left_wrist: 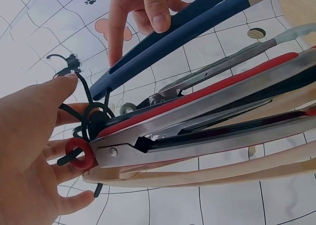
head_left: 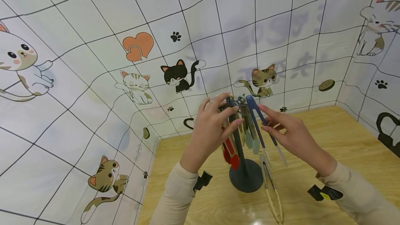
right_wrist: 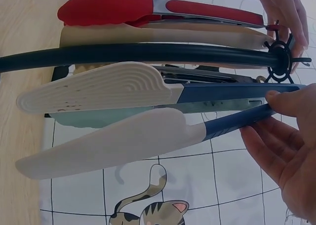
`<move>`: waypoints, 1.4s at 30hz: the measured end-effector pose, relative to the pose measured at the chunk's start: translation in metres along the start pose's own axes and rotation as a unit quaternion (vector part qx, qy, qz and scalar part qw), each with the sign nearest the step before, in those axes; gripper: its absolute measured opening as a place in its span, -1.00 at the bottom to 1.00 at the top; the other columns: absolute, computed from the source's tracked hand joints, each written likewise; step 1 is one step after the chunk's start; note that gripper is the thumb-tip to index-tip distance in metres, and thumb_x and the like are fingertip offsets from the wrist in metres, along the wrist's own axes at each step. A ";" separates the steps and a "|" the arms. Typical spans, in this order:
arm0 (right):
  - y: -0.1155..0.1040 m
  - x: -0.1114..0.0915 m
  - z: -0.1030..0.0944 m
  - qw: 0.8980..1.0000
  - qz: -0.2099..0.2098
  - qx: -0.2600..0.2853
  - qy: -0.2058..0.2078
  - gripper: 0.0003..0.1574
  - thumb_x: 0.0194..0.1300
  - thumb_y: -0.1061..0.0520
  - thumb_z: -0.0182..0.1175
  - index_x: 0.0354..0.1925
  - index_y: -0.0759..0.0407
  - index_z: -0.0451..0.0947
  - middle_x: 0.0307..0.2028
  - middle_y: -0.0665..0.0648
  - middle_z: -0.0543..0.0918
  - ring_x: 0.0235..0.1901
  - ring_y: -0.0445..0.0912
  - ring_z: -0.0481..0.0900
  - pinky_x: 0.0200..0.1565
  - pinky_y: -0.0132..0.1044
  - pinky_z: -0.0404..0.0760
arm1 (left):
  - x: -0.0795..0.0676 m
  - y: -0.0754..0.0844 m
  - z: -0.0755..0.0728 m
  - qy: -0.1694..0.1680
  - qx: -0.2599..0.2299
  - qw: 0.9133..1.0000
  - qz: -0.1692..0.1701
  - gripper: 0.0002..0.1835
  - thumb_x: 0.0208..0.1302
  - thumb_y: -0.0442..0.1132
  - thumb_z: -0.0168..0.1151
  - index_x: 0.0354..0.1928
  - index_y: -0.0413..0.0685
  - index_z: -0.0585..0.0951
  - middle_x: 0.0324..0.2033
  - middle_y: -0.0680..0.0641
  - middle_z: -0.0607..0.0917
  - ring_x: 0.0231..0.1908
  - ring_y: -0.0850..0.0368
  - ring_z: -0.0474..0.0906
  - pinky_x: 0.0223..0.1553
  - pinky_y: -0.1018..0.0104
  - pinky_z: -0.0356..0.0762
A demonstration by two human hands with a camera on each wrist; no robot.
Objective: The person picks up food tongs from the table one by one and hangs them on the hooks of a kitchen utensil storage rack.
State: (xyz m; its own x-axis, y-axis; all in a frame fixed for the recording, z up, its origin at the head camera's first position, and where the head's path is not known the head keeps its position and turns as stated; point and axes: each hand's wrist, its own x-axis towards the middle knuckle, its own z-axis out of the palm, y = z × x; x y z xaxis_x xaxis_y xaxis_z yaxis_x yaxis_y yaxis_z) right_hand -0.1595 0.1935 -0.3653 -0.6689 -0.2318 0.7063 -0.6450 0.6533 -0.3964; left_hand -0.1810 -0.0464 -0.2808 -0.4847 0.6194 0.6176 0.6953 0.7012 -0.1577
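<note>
My left hand (head_left: 208, 125) grips the hooked top of a dark utensil stand (head_left: 246, 177); its thumb and fingers lie around the hooks in the left wrist view. My right hand (head_left: 289, 129) pinches a pair of blue tongs (right_wrist: 222, 128) with white heads. Their joined end is up beside the hooks (left_wrist: 94, 121), and the arms are spread apart. Whether the tongs hang on a hook I cannot tell. From the stand hang red-tipped tongs (head_left: 230, 152), beige tongs (left_wrist: 207, 180) and pale green tongs (head_left: 252, 143).
Another pair of tongs (head_left: 273, 190), with a ring at its top end, lies on the wood-grain table (head_left: 325, 148) right of the stand's base. A white cloth wall (head_left: 200, 27) with a grid and cat drawings rises behind and at both sides.
</note>
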 end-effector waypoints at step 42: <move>0.003 -0.003 0.038 0.995 0.068 0.065 -0.042 -0.03 0.18 0.19 0.29 0.43 -0.12 0.06 -0.30 -0.05 0.67 -0.42 -0.27 0.63 -0.44 -0.42 0.57 | -0.001 0.002 -0.003 -0.007 0.002 1.000 0.005 -0.64 0.39 0.05 -0.06 0.05 0.20 0.63 0.27 -0.06 0.44 0.25 0.15 0.43 0.45 -0.06 0.03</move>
State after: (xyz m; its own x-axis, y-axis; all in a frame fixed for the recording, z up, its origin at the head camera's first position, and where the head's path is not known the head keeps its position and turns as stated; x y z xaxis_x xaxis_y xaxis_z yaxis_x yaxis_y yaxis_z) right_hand -0.1730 0.1689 -0.3909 -0.7781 -0.2106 0.5917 -0.5850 0.5860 -0.5608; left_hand -0.1782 -0.0465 -0.2795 -0.4851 0.6315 0.6049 0.6977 0.6965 -0.1676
